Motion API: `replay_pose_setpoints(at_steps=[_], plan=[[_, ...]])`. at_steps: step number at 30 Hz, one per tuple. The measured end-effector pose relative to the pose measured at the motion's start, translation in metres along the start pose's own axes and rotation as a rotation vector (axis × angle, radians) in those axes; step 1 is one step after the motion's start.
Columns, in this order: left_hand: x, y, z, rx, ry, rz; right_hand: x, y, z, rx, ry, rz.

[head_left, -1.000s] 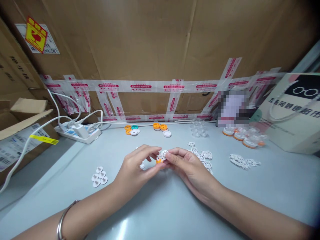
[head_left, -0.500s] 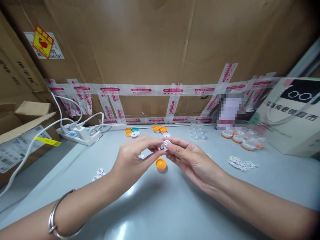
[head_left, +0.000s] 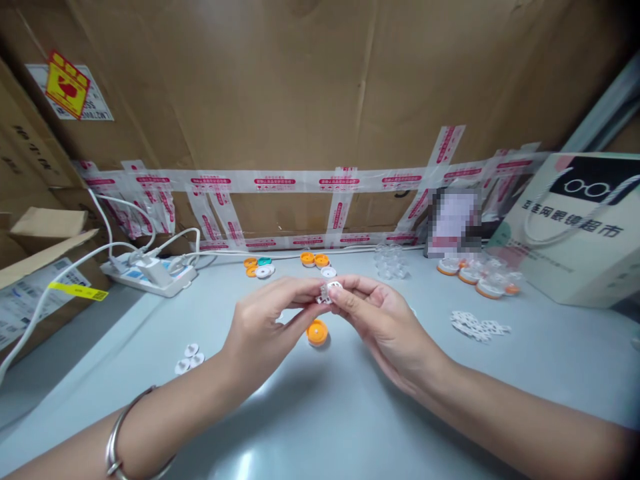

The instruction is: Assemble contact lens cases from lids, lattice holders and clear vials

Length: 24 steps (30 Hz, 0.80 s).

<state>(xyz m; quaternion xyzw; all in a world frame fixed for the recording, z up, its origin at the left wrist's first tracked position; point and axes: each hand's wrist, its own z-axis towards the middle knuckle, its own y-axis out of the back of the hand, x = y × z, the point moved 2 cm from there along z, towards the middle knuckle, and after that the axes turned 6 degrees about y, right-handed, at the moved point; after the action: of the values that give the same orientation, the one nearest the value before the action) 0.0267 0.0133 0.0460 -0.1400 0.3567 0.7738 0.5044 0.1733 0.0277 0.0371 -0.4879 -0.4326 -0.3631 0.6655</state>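
Between my two hands, above the grey table, is a small white plastic part with cut-out holes (head_left: 329,292). My left hand (head_left: 273,317) pinches its left side between thumb and fingers. From the other side my right hand (head_left: 377,317) grips it, thumb on its face; the fingertips hide part of it. Just below the hands, an orange round cap with a small pin at its centre (head_left: 317,331) sits on the table. Behind the fingers lies a white ring-shaped disc (head_left: 329,272). White discs with stems (head_left: 191,360) lie beyond my left forearm.
Orange, teal and white round parts (head_left: 259,268) and two orange caps (head_left: 315,259) lie farther back. Clear plastic pieces (head_left: 393,261), orange-and-clear assemblies (head_left: 477,277) and flat white perforated parts (head_left: 479,326) are rightward. A power strip (head_left: 155,273), cardboard boxes (head_left: 280,87) and a paper bag (head_left: 575,233) border the table.
The white part has turned slightly between my fingers, both hands still on it. The whole view has shifted a little, so the table things appear farther left.
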Motion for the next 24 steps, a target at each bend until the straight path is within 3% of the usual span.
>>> replay_pose_setpoints(at_steps=[5, 8, 12, 16, 19, 21, 24], plan=[[0.004, 0.001, -0.001, 0.011, 0.054, 0.016, -0.003, 0.003, 0.000, -0.040, 0.018, -0.087], [0.009, 0.002, -0.002, 0.028, -0.005, 0.094, -0.007, 0.007, 0.001, -0.079, 0.003, -0.122], [0.014, -0.002, -0.009, 0.175, -0.087, 0.213, -0.019, 0.009, 0.000, -0.075, -0.041, -0.129], [0.016, -0.005, -0.014, 0.312, 0.059, 0.235, -0.030, 0.009, -0.003, -0.038, -0.104, -0.147], [0.019, -0.005, -0.012, 0.342, 0.184, 0.191, -0.022, 0.017, 0.007, 0.027, -0.114, -0.238], [0.024, -0.005, -0.010, 0.328, 0.271, 0.142, -0.006, 0.032, 0.021, 0.024, -0.013, -0.364], [0.034, -0.006, -0.006, 0.296, 0.438, 0.017, 0.021, 0.071, 0.045, -0.088, 0.204, -0.663]])
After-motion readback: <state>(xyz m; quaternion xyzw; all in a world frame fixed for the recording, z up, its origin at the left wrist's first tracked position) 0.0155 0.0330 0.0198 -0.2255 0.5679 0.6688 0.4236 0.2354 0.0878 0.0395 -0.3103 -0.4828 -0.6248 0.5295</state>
